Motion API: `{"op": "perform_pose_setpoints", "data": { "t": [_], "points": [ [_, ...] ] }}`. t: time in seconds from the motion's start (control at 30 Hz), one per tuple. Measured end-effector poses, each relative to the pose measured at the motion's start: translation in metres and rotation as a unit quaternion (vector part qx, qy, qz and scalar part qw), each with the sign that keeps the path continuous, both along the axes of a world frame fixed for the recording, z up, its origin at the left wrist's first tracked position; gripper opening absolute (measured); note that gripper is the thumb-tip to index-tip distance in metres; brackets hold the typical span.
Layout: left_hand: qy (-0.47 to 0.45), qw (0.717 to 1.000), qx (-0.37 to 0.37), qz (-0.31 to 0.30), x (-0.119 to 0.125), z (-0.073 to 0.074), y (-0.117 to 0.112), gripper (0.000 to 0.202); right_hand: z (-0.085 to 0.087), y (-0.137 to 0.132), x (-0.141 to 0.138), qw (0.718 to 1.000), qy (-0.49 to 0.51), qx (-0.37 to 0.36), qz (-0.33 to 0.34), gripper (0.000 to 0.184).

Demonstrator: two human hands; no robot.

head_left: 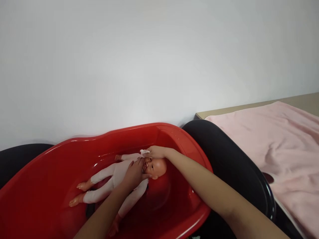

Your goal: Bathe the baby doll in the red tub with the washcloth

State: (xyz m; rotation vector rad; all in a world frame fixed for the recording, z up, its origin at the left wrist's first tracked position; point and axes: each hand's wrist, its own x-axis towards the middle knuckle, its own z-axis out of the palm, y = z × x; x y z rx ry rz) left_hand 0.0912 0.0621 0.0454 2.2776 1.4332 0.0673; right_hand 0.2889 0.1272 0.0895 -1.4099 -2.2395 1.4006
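A baby doll point(121, 172) in pale clothing lies on its back in a red baby bathtub point(57, 179), its head toward the right end. My left hand point(134, 173) rests on its upper chest and neck, with the thumb and fingers either side just below the chin. Over the far side of the doll's face, my right hand point(156, 151) pinches a small white cloth point(144, 152) between its fingertips. Part of the doll's face and chest is hidden by my hands, and my left forearm crosses in front of its near side.
Black rounded surfaces point(211, 146) show beside and under the tub. At the right, a crumpled pink blanket point(286, 142) covers much of a beige tabletop point(304, 101). A plain pale wall point(139, 66) stands directly behind the tub.
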Motion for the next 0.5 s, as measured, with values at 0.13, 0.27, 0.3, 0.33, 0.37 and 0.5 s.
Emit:
{"op": "perform_pose_setpoints", "data": {
  "t": [0.13, 0.27, 0.3, 0.33, 0.37, 0.5],
  "points": [
    [0.001, 1.0, -0.002, 0.003, -0.002, -0.002, 0.002, 0.072, 0.003, -0.005, 0.0, 0.997, -0.072, -0.037, 0.016, 0.038],
    [0.016, 1.0, -0.004, -0.005, -0.001, -0.003, 0.003, 0.073, 0.006, -0.005, 0.019, 0.979, -0.169, -0.091, -0.073, 0.035],
    [0.021, 1.0, -0.002, -0.008, -0.001, -0.003, 0.003, 0.074, 0.008, -0.005, 0.021, 0.978, -0.173, -0.086, -0.083, 0.036],
    [0.024, 1.0, -0.002, -0.01, -0.001, -0.003, 0.003, 0.074, 0.01, -0.004, 0.022, 0.977, -0.176, -0.079, -0.091, 0.037],
    [0.025, 1.0, -0.003, -0.009, -0.001, -0.003, 0.003, 0.074, 0.011, -0.004, 0.021, 0.978, -0.172, -0.071, -0.094, 0.038],
    [0.018, 1.0, -0.001, -0.006, -0.001, 0.0, 0.002, 0.067, 0.018, -0.005, 0.003, 0.996, -0.086, -0.026, -0.013, 0.046]
  ]
}}
